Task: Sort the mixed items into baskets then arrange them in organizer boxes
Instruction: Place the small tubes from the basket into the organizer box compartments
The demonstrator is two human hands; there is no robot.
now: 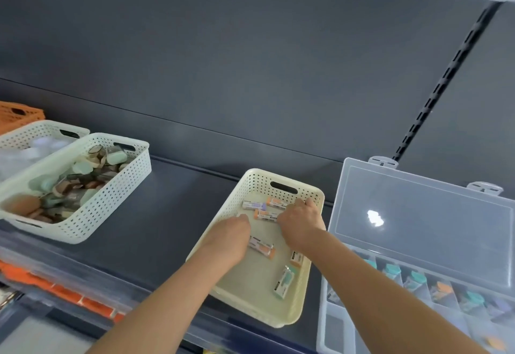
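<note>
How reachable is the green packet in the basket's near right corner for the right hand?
Probably yes. The green packet lies uncovered on the basket floor, just below the right forearm; the right hand only needs to draw back.

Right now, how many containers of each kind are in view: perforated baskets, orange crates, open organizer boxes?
Perforated pale baskets: 3
Orange crate: 1
Open clear organizer box: 1
Total: 5
</note>
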